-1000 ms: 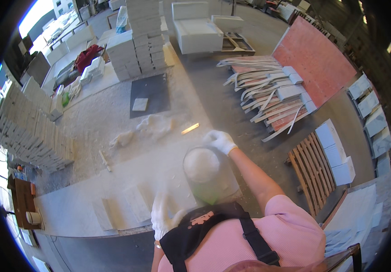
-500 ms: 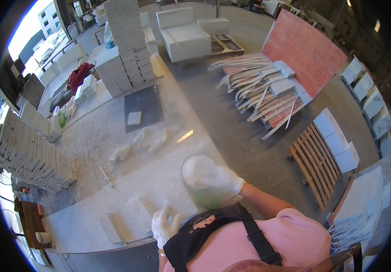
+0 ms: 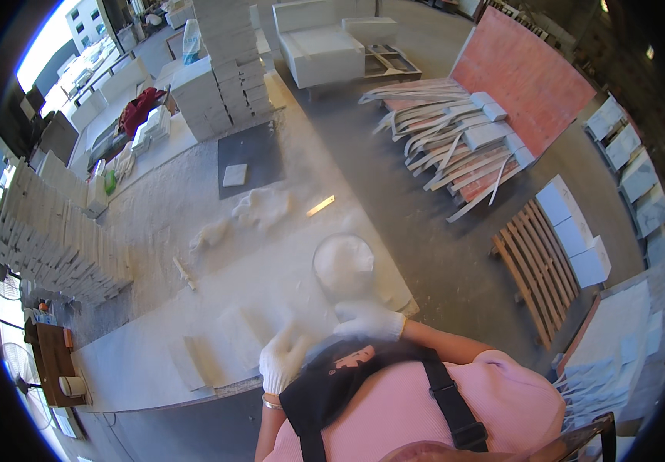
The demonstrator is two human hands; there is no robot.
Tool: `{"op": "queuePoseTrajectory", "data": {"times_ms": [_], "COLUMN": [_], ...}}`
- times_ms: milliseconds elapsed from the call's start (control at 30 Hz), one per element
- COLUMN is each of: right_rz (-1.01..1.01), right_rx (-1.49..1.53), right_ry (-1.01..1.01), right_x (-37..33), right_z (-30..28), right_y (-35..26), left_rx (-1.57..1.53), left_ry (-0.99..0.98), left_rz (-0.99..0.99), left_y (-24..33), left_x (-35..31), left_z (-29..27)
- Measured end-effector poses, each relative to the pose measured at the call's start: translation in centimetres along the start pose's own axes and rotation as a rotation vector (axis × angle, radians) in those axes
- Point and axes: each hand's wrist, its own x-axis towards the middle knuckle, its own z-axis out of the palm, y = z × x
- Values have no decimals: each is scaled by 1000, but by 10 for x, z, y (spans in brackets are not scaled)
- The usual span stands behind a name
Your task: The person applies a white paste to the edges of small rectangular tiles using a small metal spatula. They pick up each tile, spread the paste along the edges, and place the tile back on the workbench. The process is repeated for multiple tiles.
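Both hands wear white gloves. The left hand (image 3: 282, 358) rests on the near edge of the dusty white worktable (image 3: 140, 362), fingers loosely extended and holding nothing, just right of several flat white tiles (image 3: 194, 358) lying on the surface. The right hand (image 3: 367, 319) lies on the table close to the body, just below a round white bucket (image 3: 343, 266); whether its fingers touch the bucket's base cannot be told, and they appear relaxed, not clenched. The bucket stands upright near the table's right edge, filled with white material. Farther out on the table lie lumps of white plaster (image 3: 259, 208), a small wooden stick (image 3: 184, 272) and a pale strip (image 3: 320, 205). A wooden pallet (image 3: 537, 262) sits on the floor to the right.
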Motion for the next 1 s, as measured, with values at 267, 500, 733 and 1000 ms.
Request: {"op": "queuePoseTrajectory", "data": {"times_ms": [267, 500, 733, 1000], "right_rz": [65, 99, 18, -139], "right_rx": [405, 472, 422, -37], "right_ry": [57, 158, 176, 593], "right_x": [-16, -31, -42, -41], "right_z": [-2, -6, -15, -83], "right_y": [-23, -46, -45, -9], "left_rx": [-210, -800, -901, -702], "left_ry": [-84, -231, -354, -214], "left_rz": [-89, -104, -182, -70], "left_y": [7, 27, 51, 58], "left_x": [-6, -3, 18, 46], "left_z": [-6, -1, 12, 14]}}
